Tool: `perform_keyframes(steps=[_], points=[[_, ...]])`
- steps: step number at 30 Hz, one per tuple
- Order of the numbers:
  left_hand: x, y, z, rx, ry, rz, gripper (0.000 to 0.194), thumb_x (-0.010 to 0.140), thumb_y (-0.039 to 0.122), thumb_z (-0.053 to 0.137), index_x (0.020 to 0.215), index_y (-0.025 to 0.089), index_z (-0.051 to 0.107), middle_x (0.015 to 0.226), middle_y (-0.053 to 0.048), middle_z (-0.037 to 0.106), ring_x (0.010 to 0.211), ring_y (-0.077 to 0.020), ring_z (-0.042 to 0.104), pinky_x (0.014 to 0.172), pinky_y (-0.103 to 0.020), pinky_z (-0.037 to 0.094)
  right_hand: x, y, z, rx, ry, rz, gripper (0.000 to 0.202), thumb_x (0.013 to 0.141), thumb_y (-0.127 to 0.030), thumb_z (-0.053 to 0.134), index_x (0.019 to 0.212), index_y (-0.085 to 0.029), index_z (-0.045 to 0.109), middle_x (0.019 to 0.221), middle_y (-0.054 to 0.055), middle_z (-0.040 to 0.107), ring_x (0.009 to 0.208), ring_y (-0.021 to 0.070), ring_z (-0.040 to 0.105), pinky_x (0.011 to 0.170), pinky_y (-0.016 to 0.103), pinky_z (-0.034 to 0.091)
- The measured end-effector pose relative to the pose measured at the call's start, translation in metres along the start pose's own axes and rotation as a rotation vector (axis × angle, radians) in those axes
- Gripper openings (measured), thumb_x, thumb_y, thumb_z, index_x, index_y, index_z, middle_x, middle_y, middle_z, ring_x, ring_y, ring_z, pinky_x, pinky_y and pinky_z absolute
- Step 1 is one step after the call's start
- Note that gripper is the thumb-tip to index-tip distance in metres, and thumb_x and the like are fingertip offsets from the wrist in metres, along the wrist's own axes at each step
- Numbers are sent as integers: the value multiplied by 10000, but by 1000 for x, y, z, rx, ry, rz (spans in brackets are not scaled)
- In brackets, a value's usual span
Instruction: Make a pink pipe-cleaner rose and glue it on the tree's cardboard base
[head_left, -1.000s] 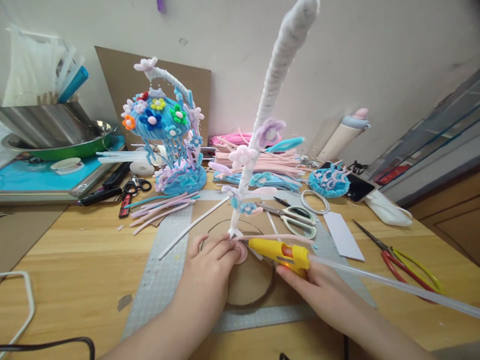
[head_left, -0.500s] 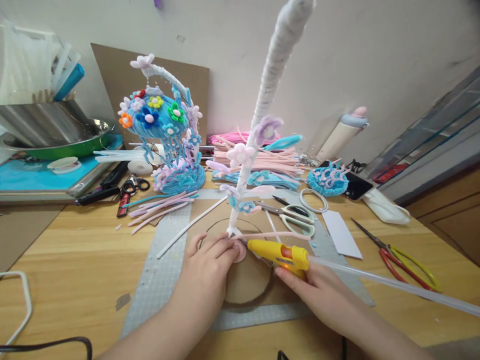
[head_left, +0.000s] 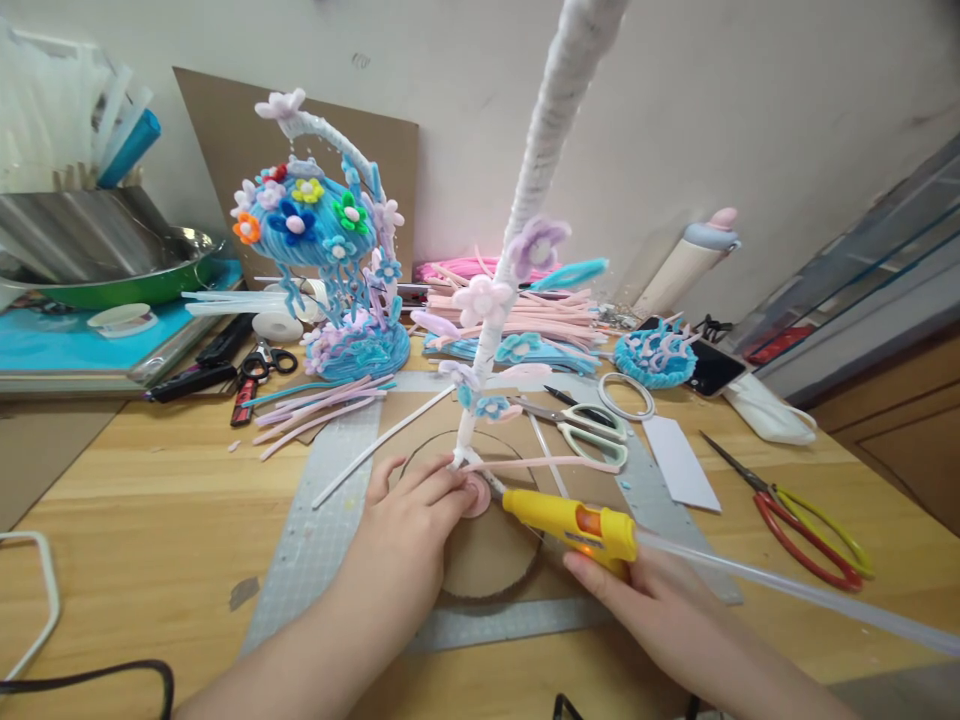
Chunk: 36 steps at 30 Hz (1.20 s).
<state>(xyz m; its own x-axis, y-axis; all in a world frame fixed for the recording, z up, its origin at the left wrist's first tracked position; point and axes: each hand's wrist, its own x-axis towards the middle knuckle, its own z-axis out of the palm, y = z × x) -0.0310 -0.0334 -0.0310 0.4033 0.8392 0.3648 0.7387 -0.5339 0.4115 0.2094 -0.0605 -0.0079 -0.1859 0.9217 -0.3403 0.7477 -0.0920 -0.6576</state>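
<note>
At left a blue model (head_left: 319, 240) decked with flowers stands on the wooden table (head_left: 172, 500); next the left hand (head_left: 405, 515) lies palm down, fingers against a pink coil (head_left: 475, 497), though whether it pinches the coil I cannot tell; the coil lies on brown cardboard (head_left: 487, 562), by the foot of a flowered white stem (head_left: 489, 345); the yellow glue gun (head_left: 566, 520), its nozzle near the coil, is grasped in the right hand (head_left: 649, 590); farther right lie red-and-yellow-handled scissors (head_left: 795, 525).

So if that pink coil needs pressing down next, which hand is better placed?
Probably the left hand: it reaches right to the edge of the pink coil and has no tool in it. The right hand is taken up gripping the yellow glue gun, which points toward the coil.
</note>
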Motion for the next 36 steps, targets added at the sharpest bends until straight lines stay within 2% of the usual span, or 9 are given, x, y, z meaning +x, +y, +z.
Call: perform_keyframes(steps=[7, 10, 15, 25, 32, 36], points=[[-1, 0, 0, 17, -8, -13, 433, 839, 30, 439, 1078, 322, 651, 1109, 24, 708, 1195, -205, 531, 996, -434, 246, -5, 6, 4, -26, 8, 24, 499, 881, -583, 434, 1223, -270, 618, 1203, 60, 654, 1141, 307, 563, 980, 432, 442], [0, -1, 0, 3, -3, -13, 425, 849, 39, 425, 1077, 317, 652, 1113, 21, 709, 1184, -211, 536, 983, -439, 241, -8, 7, 6, 3, 8, -19, 495, 887, -567, 439, 1236, -263, 611, 1220, 63, 647, 1167, 303, 547, 999, 423, 433], [-1, -1, 0, -24, -18, -22, 390, 865, 67, 445, 1085, 319, 645, 1130, 30, 701, 1194, -212, 524, 988, -441, 222, -11, 3, 7, -1, 12, -75, 476, 894, -522, 464, 1270, -256, 582, 1246, 61, 630, 1176, 286, 540, 1037, 426, 398], [-1, -1, 0, -27, -35, -12, 410, 854, 49, 445, 1100, 323, 625, 1157, 37, 688, 1205, -208, 510, 1003, -441, 193, -12, -7, 11, -40, -4, -108, 406, 908, -485, 435, 1193, -254, 608, 1201, 84, 626, 1162, 289, 534, 1025, 423, 404], [-1, -2, 0, -24, -48, -12, 439, 827, 28, 443, 1102, 316, 627, 1175, 28, 681, 1211, -213, 504, 1002, -445, 189, -12, -4, 16, -94, 60, -209, 234, 893, -427, 476, 942, -252, 624, 993, 51, 662, 1096, 266, 574, 843, 343, 522], [-2, -1, -3, -38, -71, -22, 430, 838, 40, 432, 1103, 318, 625, 1181, 37, 678, 1220, -209, 499, 1006, -443, 186, -14, -5, 16, -125, 91, -323, 198, 903, -381, 459, 932, -258, 611, 975, 44, 661, 1051, 245, 599, 740, 295, 535]])
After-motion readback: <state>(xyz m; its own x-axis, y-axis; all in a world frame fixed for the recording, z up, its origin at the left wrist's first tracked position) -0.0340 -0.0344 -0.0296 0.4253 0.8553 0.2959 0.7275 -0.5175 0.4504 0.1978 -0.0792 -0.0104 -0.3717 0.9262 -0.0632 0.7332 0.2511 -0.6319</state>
